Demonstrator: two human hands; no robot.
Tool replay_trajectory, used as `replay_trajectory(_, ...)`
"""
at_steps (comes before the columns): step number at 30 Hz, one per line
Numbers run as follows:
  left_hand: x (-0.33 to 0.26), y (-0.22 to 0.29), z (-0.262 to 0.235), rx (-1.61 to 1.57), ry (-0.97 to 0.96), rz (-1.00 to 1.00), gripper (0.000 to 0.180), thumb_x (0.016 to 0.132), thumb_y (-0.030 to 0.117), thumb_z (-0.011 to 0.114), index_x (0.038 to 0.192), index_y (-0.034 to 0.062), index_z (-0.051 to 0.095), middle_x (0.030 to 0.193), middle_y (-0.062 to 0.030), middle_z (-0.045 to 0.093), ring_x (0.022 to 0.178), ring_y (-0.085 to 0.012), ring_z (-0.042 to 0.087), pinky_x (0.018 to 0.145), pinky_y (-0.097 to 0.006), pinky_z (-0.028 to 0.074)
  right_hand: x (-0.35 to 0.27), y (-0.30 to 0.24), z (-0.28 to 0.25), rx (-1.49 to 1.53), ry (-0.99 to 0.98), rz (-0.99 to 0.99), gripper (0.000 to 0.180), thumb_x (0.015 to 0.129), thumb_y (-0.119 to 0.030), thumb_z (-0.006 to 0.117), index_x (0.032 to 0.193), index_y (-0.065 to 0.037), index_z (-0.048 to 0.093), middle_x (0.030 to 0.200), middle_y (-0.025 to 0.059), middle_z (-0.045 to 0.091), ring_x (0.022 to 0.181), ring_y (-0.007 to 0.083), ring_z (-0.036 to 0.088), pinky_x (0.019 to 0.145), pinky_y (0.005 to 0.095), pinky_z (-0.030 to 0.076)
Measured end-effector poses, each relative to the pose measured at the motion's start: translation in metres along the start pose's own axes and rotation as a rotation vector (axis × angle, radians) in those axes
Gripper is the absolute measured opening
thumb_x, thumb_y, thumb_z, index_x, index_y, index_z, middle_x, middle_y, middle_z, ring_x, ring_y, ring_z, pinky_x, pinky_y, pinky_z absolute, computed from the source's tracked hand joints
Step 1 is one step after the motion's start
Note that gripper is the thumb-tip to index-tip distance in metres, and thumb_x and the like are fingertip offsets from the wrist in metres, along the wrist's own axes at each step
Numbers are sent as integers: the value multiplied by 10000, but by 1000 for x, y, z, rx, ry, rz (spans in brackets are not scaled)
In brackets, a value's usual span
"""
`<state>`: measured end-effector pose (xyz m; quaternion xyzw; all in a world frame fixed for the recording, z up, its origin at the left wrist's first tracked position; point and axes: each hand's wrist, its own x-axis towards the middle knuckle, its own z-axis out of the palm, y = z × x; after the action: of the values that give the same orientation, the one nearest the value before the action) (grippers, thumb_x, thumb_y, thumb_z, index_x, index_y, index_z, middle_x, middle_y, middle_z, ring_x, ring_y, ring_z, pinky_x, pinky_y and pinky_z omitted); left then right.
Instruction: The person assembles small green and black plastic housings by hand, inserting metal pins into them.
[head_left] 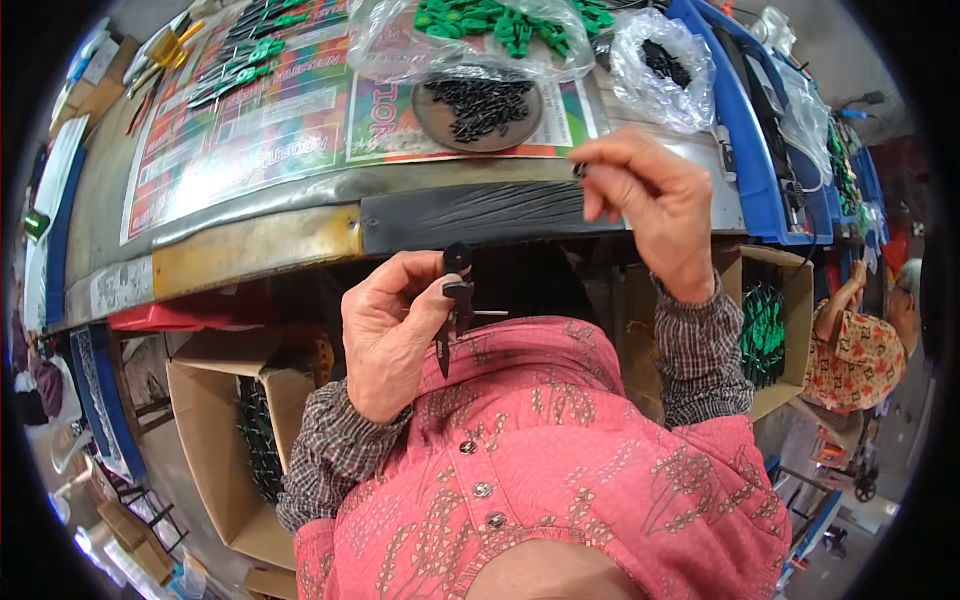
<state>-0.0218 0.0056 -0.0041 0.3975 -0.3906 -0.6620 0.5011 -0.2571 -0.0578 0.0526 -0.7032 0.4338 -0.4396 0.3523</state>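
My left hand [385, 325] is closed around a black pointed part with a round black disc [457, 258] at its upper end. A dark, blade-like tip [443, 358] points down below the fingers, and a thin metal pin sticks out to the right. Raised over the bench's front edge, my right hand [665, 200] pinches a small black piece [580, 171] between thumb and fingertips. Beyond my hands a round shallow tray [431, 120] carries a heap of small black parts [490, 105].
Behind the tray lies a clear bag of green parts [515, 30]; right of it, a bag of black pieces [665, 65]. A blue bin [765, 190] borders the right side. Cardboard boxes [205, 420] stand below the bench. Another person [860, 350] sits at right.
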Motion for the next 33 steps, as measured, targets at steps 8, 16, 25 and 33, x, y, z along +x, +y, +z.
replay_trajectory(8, -10, 0, 0, -66, -8, 8, 198, 898, 58, 621, 1058, -59, 612, 883, -22, 631, 754, -37, 542, 661, -180, 449, -21, -9, 52, 380, -165, 159, 103, 848, 61, 598, 946, 38, 621, 830, 42, 588, 647, 73, 581, 586, 192, 478)
replay_trajectory(16, -12, 0, -5, -50, 8, 17, 190, 890, 43, 623, 1049, -61, 612, 857, -21, 627, 710, -28, 529, 617, -172, 438, -14, -6, 63, 130, -267, -50, 107, 836, 48, 617, 941, 38, 637, 836, 64, 597, 631, 94, 595, 554, 197, 474)
replay_trajectory(25, -11, 0, -7, 11, 15, 4, 152, 877, 8, 614, 1015, -56, 623, 820, 7, 601, 680, -11, 484, 586, -166, 409, -6, -15, 66, -34, -304, -101, 186, 806, 0, 654, 978, -11, 587, 833, 92, 616, 718, 214, 631, 635, 283, 497)
replay_trajectory(33, -11, -1, -7, 30, 16, 20, 137, 866, 2, 626, 992, -53, 626, 798, 10, 590, 658, -11, 464, 564, -169, 390, -5, -12, 68, -78, -320, -168, 203, 794, -13, 667, 976, -22, 577, 833, 99, 618, 728, 229, 647, 633, 302, 508)
